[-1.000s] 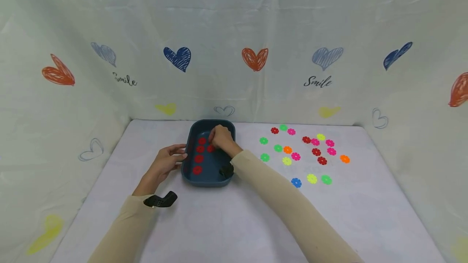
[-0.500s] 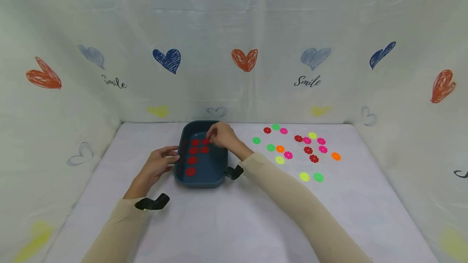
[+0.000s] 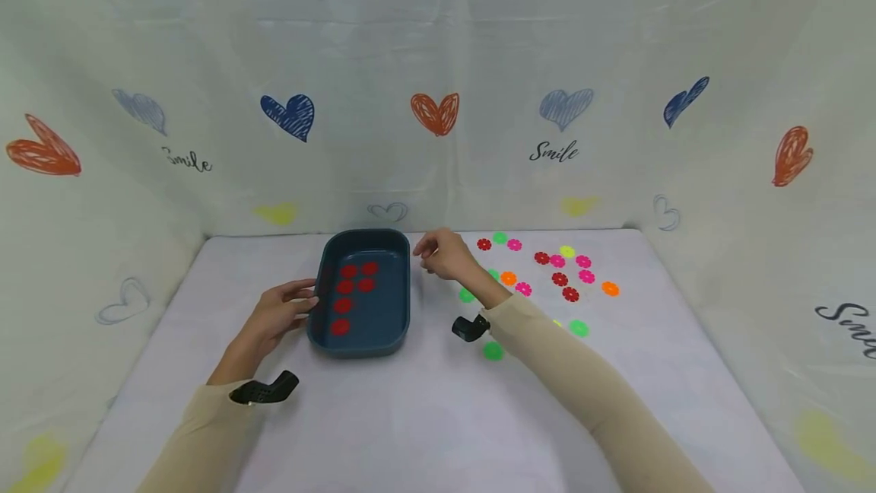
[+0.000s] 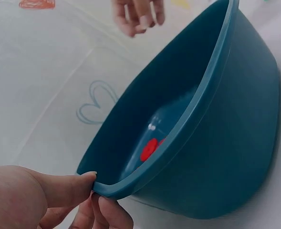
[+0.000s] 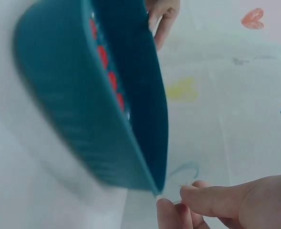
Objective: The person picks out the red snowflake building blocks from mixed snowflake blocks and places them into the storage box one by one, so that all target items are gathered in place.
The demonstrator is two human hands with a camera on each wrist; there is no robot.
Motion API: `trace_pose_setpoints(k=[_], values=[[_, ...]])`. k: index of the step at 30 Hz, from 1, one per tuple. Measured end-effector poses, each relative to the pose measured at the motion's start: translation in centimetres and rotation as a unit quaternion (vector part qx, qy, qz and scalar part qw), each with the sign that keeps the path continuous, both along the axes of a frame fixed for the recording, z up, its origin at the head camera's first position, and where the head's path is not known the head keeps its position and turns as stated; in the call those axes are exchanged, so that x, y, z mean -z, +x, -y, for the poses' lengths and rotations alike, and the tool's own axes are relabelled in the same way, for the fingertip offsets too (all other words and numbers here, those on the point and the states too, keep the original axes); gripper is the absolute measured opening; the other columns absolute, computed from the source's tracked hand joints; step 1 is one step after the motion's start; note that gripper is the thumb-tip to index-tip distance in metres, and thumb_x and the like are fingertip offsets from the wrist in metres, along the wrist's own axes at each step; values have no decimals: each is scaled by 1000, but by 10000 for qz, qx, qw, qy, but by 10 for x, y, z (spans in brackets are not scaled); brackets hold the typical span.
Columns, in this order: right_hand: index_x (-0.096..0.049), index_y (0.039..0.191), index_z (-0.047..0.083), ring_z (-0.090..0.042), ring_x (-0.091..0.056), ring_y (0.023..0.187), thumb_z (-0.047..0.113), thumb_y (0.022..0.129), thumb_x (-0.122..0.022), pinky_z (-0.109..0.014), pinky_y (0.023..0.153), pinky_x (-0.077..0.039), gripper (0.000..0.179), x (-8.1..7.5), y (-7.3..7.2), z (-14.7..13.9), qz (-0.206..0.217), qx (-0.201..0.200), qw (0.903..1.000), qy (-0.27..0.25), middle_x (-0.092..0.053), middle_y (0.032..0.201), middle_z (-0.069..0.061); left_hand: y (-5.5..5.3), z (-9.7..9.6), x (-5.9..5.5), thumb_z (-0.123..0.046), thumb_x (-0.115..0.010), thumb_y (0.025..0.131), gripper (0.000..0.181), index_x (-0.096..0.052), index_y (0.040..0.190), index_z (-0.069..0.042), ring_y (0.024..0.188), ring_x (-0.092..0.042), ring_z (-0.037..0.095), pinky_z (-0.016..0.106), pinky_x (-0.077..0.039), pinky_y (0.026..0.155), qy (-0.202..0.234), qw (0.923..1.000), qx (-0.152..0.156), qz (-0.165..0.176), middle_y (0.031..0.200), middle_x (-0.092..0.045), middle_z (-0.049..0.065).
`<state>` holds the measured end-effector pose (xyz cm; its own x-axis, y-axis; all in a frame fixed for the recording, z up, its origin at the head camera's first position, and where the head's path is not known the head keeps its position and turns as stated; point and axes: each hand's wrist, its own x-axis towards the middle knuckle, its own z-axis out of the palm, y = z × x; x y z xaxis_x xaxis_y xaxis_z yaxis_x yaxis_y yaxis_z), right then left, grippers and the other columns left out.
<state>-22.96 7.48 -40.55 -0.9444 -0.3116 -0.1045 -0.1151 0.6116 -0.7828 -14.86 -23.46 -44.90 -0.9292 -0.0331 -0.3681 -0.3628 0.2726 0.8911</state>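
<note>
A dark blue-green tub [image 3: 359, 337] stands on the table, with several red flower-shaped discs [image 3: 344, 306] lying in two rows on its floor. My left hand [image 3: 279, 314] pinches the tub's left rim; the left wrist view shows the thumb [image 4: 71, 188] over the rim and fingers beneath. My right hand [image 3: 446, 253] hovers just past the tub's right rim, fingers loosely bent, and nothing shows between thumb and fingertips. In the right wrist view, its fingertips [image 5: 168, 210] overlap the tub's near corner.
Flower-shaped discs in red, pink, green, yellow and orange, such as an orange disc [image 3: 610, 289], lie scattered on the white table [image 3: 411, 424] at the right. The right forearm partly covers some. A white curtain [image 3: 356, 44] printed with hearts surrounds the table.
My right hand has drawn out of the tub to the right, leaving a red disc at the top of the second row. The left hand keeps its place; the head view has turned right.
</note>
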Motion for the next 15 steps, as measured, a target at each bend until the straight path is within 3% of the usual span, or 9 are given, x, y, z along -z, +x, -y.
trace_pose_setpoints(k=[10, 15], values=[[-75, 112, -5, -22, -71, 79, -5, 95, -70, -29, 75, -60, 18, 22, 2, -37, 343, 466, 9983, -48, -63, 89, -8, 0, 2, 1, -8, -61, 107, 57, -40, 159, 3, 94, -59, 8, 22, -55, 76, -59, 9999, -69, 68, 131, -55, 14], [-75, 113, -5, -23, -74, 81, -5, 94, -71, -30, 75, -60, 19, 32, 1, -56, 312, 560, 9979, -59, -63, 90, -9, -1, 1, 2, -8, -61, 107, 57, -40, 159, 3, 94, -59, 8, 22, -55, 76, -102, 9999, -65, 86, 134, -53, 16]])
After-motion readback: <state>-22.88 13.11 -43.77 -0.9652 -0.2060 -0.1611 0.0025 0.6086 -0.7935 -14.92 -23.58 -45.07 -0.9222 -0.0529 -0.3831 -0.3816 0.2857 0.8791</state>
